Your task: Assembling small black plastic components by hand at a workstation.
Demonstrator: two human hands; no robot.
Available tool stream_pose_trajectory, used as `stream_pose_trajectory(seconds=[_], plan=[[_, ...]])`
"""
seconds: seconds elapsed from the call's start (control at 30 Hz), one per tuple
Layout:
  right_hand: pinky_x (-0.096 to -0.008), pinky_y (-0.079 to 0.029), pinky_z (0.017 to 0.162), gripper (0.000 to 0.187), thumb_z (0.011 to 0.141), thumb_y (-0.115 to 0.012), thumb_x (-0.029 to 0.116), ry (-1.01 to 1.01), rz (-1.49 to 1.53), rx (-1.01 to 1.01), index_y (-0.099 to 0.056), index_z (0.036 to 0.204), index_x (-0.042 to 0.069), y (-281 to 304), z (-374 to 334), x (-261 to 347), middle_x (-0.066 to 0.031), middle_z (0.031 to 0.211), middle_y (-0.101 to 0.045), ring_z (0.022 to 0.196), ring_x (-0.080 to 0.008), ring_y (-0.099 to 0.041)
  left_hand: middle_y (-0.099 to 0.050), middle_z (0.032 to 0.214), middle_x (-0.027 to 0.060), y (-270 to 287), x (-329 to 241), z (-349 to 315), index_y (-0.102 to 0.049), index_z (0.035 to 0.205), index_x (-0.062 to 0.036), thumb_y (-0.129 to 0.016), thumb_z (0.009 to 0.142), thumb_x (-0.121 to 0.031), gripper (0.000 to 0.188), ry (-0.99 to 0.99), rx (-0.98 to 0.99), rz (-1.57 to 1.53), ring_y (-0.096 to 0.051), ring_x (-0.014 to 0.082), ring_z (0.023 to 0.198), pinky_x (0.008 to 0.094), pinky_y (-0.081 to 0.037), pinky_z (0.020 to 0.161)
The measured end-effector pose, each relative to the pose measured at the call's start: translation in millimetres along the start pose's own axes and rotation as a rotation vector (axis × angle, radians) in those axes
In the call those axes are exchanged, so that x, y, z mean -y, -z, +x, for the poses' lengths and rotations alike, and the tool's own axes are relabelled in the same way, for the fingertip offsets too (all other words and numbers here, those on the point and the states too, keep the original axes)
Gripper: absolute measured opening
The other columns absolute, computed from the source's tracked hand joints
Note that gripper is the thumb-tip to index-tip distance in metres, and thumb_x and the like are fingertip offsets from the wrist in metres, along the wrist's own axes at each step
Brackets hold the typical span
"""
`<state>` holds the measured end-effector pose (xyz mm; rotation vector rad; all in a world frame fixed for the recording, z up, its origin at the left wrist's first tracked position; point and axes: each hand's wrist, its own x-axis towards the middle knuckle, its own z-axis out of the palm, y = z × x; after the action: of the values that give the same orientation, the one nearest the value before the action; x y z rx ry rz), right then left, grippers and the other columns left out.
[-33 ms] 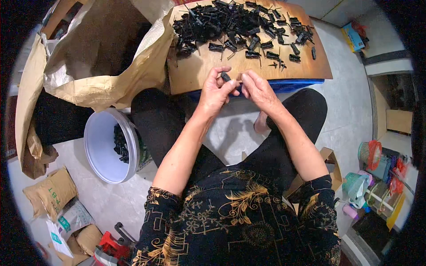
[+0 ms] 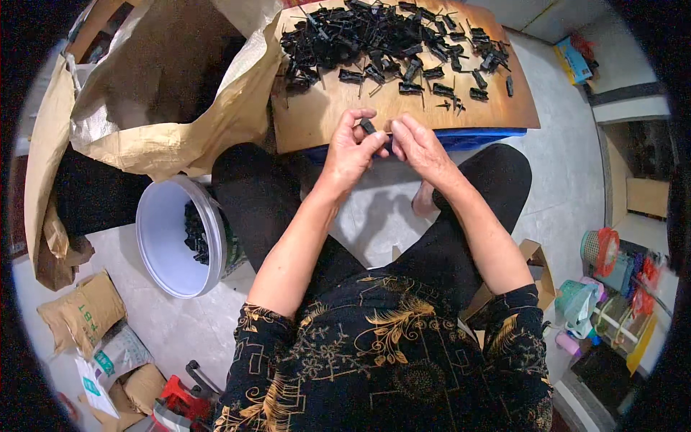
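My left hand [image 2: 347, 157] grips a small black plastic part [image 2: 368, 126] between thumb and fingers, just off the near edge of the wooden board [image 2: 317, 124]. Close beside it, the fingers of my right hand [image 2: 421, 150] are pinched together near the part's right end. Whatever they hold, if anything, is hidden by the fingertips. Beyond both hands, a heap of black plastic parts [image 2: 345, 39] with thin pins covers the far side of the board. Several single parts lie nearer, among them a black part [image 2: 411, 88] and a few tiny black pieces [image 2: 444, 105].
Under the board shows a blue crate [image 2: 475, 137]. A large open woven sack [image 2: 155, 147] stands at the left. Below it a white bucket [image 2: 155, 241] holds black parts [image 2: 195, 234]. Brown bags [image 2: 86, 309] lie lower left; a cardboard box [image 2: 536, 270] is by my right leg.
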<state>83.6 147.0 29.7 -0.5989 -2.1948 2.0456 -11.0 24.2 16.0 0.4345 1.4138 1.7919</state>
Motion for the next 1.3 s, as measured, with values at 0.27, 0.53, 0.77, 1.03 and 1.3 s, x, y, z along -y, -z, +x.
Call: stream_pose_trajectory(seconds=[0.27,0.53,0.77,1.03,1.3], plan=[[-0.0256,-0.038,0.054,0.024,0.094,-0.042,0.024,0.069,-0.192,0.092,-0.048,0.086,0.003,-1.5,0.9,0.5,-0.0013,0.064,-0.045,0.059,-0.0097,-0.044,-0.05,0.066,0.0007,1.7,7.8,2.9,-0.042,0.1,-0.0064,-0.058,0.08,-0.004,0.025,-0.045,-0.008,0.301,-0.051,0.0076,0.054,0.0209,-0.04,0.047],[-0.0266,-0.038,0.054,0.025,0.094,-0.042,0.025,0.112,-0.293,0.108,-0.048,0.086,0.002,-2.4,5.6,-4.7,-0.0021,0.063,-0.045,0.058,-0.0109,-0.043,-0.051,0.068,0.0068,3.1,8.9,2.0,-0.042,0.096,-0.0061,-0.059,0.079,-0.009,0.024,-0.204,-0.027,0.606,-0.051,0.0139,0.059,0.0296,-0.042,0.054],[-0.0291,-0.04,0.055,0.024,0.093,-0.044,0.024,0.103,-0.308,0.063,-0.048,0.086,0.001,-7.6,12.6,-12.9,-0.0057,0.063,-0.046,0.059,-0.0126,-0.045,-0.056,0.078,0.0172,-0.3,9.3,1.1,-0.041,0.097,-0.0061,-0.057,0.079,-0.007,0.024,-0.202,-0.095,0.694,-0.057,0.035,0.068,0.0407,-0.044,0.06],[-0.0416,-0.042,0.06,0.019,0.09,-0.044,0.018,0.143,-0.322,-0.01,-0.048,0.085,0.0,-13.2,24.3,-15.3,-0.0226,0.073,-0.052,0.072,-0.0415,-0.052,-0.057,0.08,0.0208,1.5,12.3,9.4,-0.042,0.102,-0.0058,-0.055,0.078,-0.004,0.027,-0.295,-0.155,0.817,-0.056,0.0409,0.076,0.045,-0.043,0.062],[-0.0244,-0.04,0.054,0.023,0.094,-0.043,0.024,0.174,0.001,-0.134,-0.05,0.098,0.002,-13.1,28.9,-22.1,-0.0012,0.072,-0.052,0.064,-0.0108,-0.049,-0.056,0.08,0.0043,-1.3,-0.8,17.2,-0.043,0.108,-0.0065,-0.054,0.083,-0.006,0.027,-0.059,-0.161,0.085,-0.051,0.0061,0.06,0.0182,-0.037,0.047]])
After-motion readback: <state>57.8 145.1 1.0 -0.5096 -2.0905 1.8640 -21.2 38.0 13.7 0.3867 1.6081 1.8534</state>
